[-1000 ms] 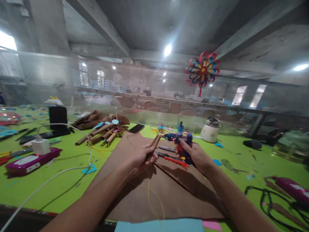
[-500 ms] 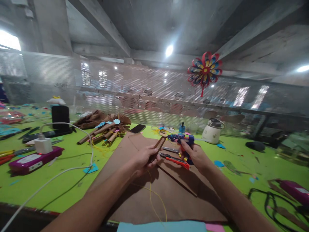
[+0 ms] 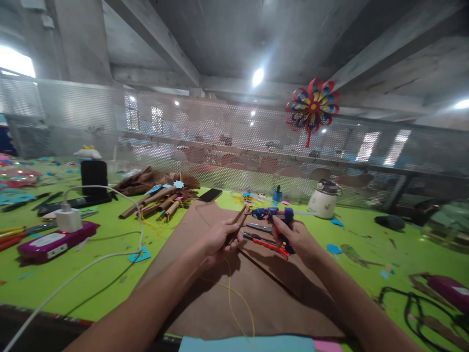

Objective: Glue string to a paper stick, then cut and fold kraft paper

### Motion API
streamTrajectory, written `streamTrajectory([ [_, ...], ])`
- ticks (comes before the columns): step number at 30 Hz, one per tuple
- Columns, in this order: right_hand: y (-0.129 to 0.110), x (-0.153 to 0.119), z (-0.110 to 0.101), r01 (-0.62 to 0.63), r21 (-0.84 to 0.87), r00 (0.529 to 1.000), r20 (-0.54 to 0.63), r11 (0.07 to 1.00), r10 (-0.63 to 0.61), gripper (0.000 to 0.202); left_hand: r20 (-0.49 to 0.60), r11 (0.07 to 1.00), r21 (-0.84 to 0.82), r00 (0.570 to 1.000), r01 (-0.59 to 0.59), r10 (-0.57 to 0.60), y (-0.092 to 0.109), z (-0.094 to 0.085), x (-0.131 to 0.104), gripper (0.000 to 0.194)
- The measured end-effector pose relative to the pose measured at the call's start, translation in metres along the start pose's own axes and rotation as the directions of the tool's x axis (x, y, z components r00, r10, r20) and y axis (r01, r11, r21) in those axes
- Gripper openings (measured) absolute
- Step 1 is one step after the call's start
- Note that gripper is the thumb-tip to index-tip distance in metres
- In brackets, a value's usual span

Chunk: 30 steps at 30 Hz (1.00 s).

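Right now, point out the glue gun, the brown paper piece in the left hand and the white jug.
Glue gun [image 3: 270,212], head view: on its blue barrel.
Brown paper piece [image 3: 239,217], head view: on its upper part.
White jug [image 3: 321,204], head view: on its body.

Single head-worn view, facing forward and down, fingers [image 3: 229,228] close ahead, green table [image 3: 117,226] below, perforated partition [image 3: 212,122] beyond.

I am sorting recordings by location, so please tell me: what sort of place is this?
Probably a craft workshop: the right hand holds what looks like a glue gun, brown paper-like rolls lie piled, and blue scraps litter the green table.
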State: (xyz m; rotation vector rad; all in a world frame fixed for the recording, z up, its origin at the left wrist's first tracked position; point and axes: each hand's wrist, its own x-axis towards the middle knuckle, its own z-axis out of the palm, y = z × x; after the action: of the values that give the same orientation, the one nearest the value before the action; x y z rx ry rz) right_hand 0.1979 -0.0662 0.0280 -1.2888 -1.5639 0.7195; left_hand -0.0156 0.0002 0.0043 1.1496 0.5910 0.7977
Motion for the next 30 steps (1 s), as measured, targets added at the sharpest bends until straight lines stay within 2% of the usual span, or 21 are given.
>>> streamTrajectory([
  [6, 0.002, 0.002, 0.001, -0.017, 0.077, 0.999, -0.044, 0.997, 0.020, 0.059, -0.039, 1.000, 0.009, 0.999, -0.004, 0.004, 0.003, 0.006, -0.004, 0.023],
  [11, 0.006, 0.005, 0.000, 0.000, 0.133, 0.997, -0.075, 0.991, 0.010, 0.058, -0.014, 0.999, 0.039, 1.000, -0.004, 0.004, 0.002, 0.006, -0.003, 0.020],
  [16, 0.007, 0.005, 0.000, -0.003, 0.160, 0.995, -0.098, 0.987, 0.019, 0.058, -0.005, 0.999, 0.043, 1.000, -0.010, 0.010, -0.001, 0.006, -0.001, 0.025],
  [24, 0.013, 0.004, 0.004, 0.027, 0.021, 0.999, -0.036, 0.999, -0.026, 0.060, -0.012, 1.000, 0.007, 1.000, -0.018, 0.018, 0.001, 0.007, -0.003, 0.031],
  [30, 0.015, 0.002, 0.007, -0.020, 0.090, 1.000, 0.006, 0.996, 0.020, 0.058, -0.012, 1.000, 0.009, 1.000, -0.008, 0.008, 0.003, 0.008, -0.004, 0.029],
])
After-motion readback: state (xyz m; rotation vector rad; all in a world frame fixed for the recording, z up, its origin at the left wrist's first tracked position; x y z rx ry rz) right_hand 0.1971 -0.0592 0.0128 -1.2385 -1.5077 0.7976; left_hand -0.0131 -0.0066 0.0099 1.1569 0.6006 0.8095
